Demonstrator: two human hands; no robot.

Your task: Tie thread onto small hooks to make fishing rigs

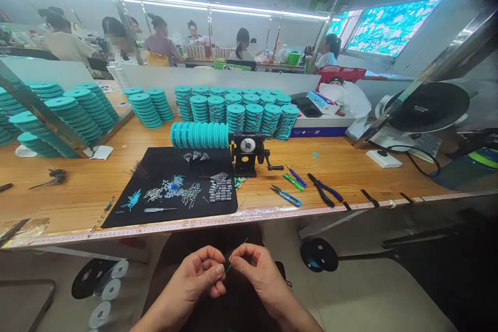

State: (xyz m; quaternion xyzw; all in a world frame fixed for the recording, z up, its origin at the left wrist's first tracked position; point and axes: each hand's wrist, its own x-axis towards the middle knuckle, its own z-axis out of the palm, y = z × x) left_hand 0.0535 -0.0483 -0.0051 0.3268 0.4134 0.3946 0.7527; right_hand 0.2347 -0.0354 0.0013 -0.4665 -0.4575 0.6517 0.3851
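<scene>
My left hand (200, 276) and my right hand (254, 270) are close together over my lap, below the table's front edge. Both are closed in a pinch on a thin line, which runs between the fingertips and sticks up past my right fingers. Beyond them a black mat (194, 211) carries small metal parts (190, 194), grey blocks (220, 191), light blue sticks (133, 199) and a small screwdriver (159, 210). Behind the mat, a hand-cranked winder (248, 153) holds a row of teal spools (199, 135).
Blue snips (287, 195), a green tool (293, 182) and pliers (324, 190) lie on the wooden table (272, 166) to the right. Stacked teal spools (236, 116) line the back. A fan (428, 109) stands at the right. Several people sit beyond the partition.
</scene>
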